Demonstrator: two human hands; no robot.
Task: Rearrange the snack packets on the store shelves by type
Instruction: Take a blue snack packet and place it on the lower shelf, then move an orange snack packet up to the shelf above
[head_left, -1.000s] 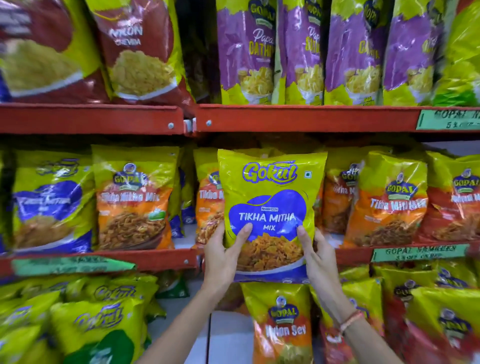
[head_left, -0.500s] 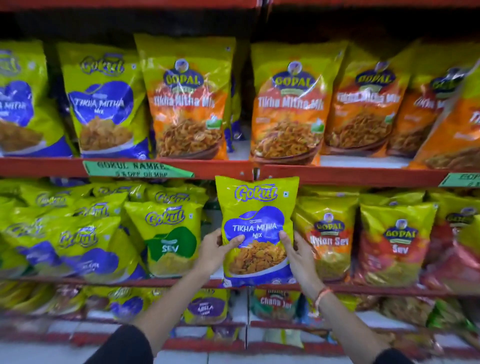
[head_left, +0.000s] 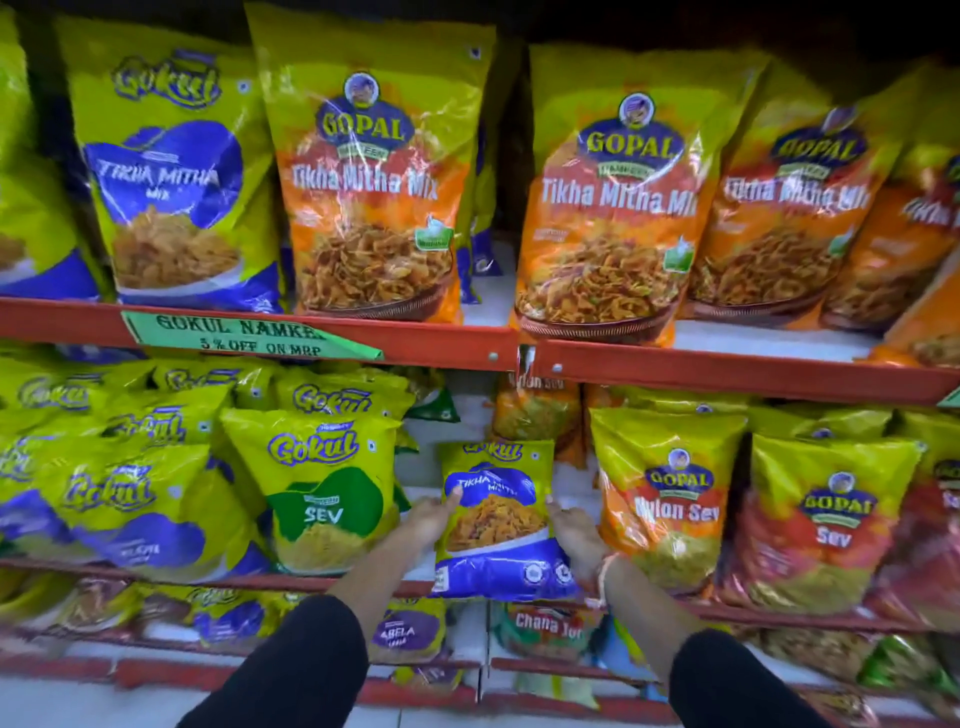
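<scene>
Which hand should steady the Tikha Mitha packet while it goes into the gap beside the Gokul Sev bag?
Probably left: the left hand grips the Tikha Mitha packet on the side nearest the Gokul Sev bag.

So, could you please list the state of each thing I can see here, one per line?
Gokul Tikha Mitha packet: held upright, in the shelf gap.
Left hand: gripping its left edge.
Right hand: gripping its right edge.
Gokul Sev packet: standing, leaning.
Gopal Nylon Sev packet: standing on shelf.
</scene>
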